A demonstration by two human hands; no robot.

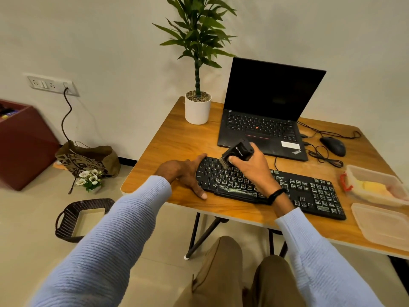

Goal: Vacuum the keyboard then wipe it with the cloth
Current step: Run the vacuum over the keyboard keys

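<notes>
1. The keyboard lies on the wooden table, just in front of the laptop.
2. The right hand grips a small black vacuum, whose brush tip is down on the keyboard's upper-left keys.
3. The left hand rests with fingers straight, spanning the keyboard's left end.

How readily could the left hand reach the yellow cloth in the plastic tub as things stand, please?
Probably not easily: the left hand rests at the left end of the keyboard, while the yellow cloth lies in the uncovered tub at the far right, and the right forearm lies between.
</notes>
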